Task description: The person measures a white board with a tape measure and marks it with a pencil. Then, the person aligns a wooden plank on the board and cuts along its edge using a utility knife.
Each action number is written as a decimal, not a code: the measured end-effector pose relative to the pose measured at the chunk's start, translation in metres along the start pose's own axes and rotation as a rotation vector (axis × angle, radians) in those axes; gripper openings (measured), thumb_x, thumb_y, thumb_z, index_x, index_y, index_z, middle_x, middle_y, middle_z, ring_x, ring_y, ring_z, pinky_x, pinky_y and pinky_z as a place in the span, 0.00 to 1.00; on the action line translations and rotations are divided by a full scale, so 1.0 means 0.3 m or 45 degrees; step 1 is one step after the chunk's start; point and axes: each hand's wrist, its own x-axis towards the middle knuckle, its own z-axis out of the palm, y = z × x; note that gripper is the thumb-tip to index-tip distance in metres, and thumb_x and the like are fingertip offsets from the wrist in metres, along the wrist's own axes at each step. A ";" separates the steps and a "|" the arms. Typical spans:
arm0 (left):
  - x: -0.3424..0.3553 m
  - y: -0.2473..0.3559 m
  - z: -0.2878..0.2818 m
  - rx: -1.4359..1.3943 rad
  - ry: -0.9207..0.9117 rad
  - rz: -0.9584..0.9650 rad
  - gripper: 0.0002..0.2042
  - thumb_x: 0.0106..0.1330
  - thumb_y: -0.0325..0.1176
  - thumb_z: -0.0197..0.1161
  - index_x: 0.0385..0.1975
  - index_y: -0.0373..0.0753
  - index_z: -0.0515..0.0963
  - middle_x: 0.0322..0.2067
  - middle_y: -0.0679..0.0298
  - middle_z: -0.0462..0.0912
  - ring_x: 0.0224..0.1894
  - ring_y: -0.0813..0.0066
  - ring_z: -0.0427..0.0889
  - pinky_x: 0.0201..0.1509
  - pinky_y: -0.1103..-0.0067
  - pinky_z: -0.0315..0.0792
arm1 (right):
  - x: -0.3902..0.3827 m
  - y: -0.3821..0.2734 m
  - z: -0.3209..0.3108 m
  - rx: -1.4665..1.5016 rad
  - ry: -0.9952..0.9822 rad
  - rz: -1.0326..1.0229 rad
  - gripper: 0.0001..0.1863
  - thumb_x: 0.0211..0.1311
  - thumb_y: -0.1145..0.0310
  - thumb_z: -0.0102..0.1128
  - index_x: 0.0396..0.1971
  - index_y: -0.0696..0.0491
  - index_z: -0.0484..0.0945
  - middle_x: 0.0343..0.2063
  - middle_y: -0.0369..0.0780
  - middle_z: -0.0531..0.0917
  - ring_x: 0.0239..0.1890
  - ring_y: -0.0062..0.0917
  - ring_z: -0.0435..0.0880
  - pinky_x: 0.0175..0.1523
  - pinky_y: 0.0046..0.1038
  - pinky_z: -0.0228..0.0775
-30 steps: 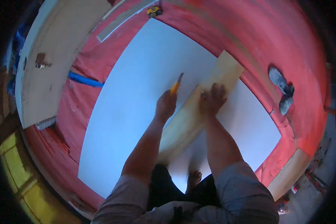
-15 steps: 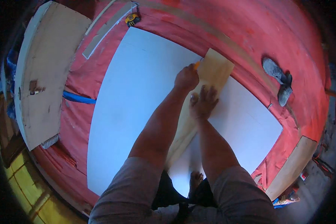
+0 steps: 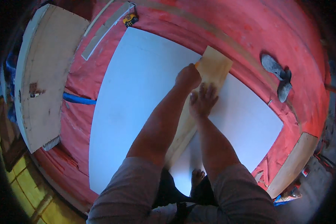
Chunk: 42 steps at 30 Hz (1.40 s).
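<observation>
A large white sheet [image 3: 134, 82] lies on the red covering, and a long light wooden plank [image 3: 214, 65] crosses it diagonally. My left hand [image 3: 188, 77] is closed around what looks like an orange utility knife [image 3: 197, 64], at the plank's left edge near its far end. Only a small bit of the knife shows; its blade is hidden. Flat on the plank, my right hand [image 3: 203, 100] presses down with its fingers spread, just nearer to me than the left. One bare foot [image 3: 197, 177] of mine is on the sheet at the near side.
A pale wooden panel [image 3: 50, 71] with metal hardware stands at the left. A yellow and black tape measure [image 3: 130, 19] and a narrow strip [image 3: 106, 31] lie beyond the sheet. Grey shoes or socks [image 3: 276, 71] are at the right, above a brown board [image 3: 293, 166]. A blue strap [image 3: 79, 98] meets the sheet's left edge.
Relative to the plank, my left hand has slid slightly toward me along the edge, with less of the orange knife showing. My right hand stays on the plank. The view has shifted a little.
</observation>
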 end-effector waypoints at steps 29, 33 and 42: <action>-0.753 -0.377 -0.066 -0.031 0.199 0.236 0.13 0.73 0.35 0.50 0.51 0.35 0.73 0.40 0.43 0.82 0.40 0.38 0.82 0.45 0.53 0.78 | 0.009 -0.009 -0.017 -0.121 -0.057 -0.013 0.38 0.67 0.43 0.50 0.72 0.48 0.62 0.75 0.49 0.50 0.77 0.46 0.46 0.73 0.60 0.41; -0.271 -0.166 -0.046 -0.185 0.266 0.144 0.15 0.72 0.38 0.50 0.47 0.32 0.72 0.33 0.41 0.82 0.39 0.36 0.82 0.44 0.51 0.76 | 0.013 -0.007 -0.010 -0.133 -0.094 0.012 0.37 0.67 0.45 0.52 0.72 0.46 0.61 0.75 0.49 0.53 0.76 0.49 0.48 0.72 0.65 0.38; -0.019 -0.039 0.021 -0.139 0.257 0.138 0.14 0.71 0.38 0.51 0.44 0.32 0.72 0.35 0.40 0.83 0.38 0.37 0.83 0.45 0.50 0.77 | 0.011 -0.003 -0.003 -0.062 -0.074 0.025 0.36 0.70 0.45 0.46 0.72 0.46 0.60 0.76 0.48 0.49 0.78 0.49 0.44 0.75 0.62 0.32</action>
